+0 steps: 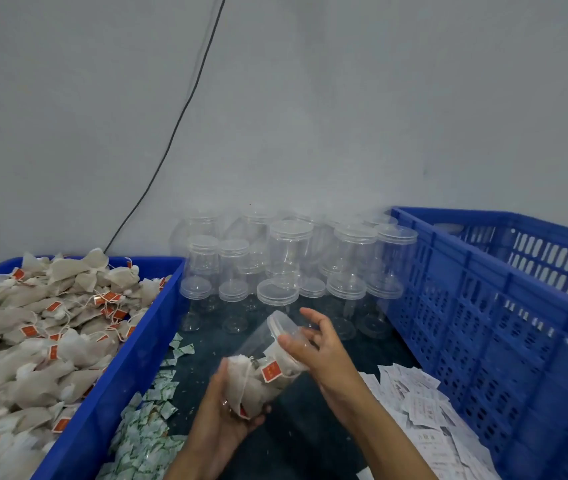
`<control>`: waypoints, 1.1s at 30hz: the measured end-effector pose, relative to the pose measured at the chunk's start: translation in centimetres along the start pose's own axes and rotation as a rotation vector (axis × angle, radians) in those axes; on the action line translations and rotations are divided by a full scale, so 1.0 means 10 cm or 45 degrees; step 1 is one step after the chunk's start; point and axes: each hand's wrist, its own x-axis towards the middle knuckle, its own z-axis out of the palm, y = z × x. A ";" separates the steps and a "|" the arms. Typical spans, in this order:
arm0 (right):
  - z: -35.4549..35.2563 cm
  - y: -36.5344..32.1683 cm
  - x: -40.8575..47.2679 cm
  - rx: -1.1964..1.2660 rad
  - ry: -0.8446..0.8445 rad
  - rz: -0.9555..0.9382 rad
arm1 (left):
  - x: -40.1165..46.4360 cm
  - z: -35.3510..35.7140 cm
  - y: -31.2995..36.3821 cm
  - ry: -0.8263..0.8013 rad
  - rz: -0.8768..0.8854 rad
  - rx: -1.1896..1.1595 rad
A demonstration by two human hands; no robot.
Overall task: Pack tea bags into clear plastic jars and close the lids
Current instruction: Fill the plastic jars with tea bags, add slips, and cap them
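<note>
A clear plastic jar (264, 355) lies tilted between my hands, its lid (281, 323) on the far, upper end. Tea bags with a red tag (271, 372) fill its lower part. My left hand (227, 410) cups the jar's bottom from below. My right hand (313, 348) grips the jar near the lid end, fingers partly spread. More tea bags (33, 341) with red tags are heaped in the blue tray (120, 375) on the left. Several empty lidded clear jars (289, 258) are stacked against the wall behind.
A tall blue perforated crate (504, 323) stands at the right. Small green-and-white sachets (144, 431) lie beside the tray, and white paper slips (424, 414) lie by the crate. A black cable (178, 126) runs down the grey wall.
</note>
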 end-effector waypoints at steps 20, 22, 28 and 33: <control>-0.88 -1.88 0.19 -0.417 0.406 -0.412 | 0.64 1.88 0.76 -0.299 0.250 0.074; -1.03 -2.11 0.31 -0.477 0.509 -0.439 | 0.79 2.13 0.86 -0.306 0.246 0.145; -1.56 -2.54 0.77 -0.697 0.800 -0.476 | 1.20 2.60 1.02 -0.274 0.337 0.278; -1.94 -2.53 1.17 -0.869 1.024 -0.427 | 1.45 2.60 0.95 -0.261 0.372 0.476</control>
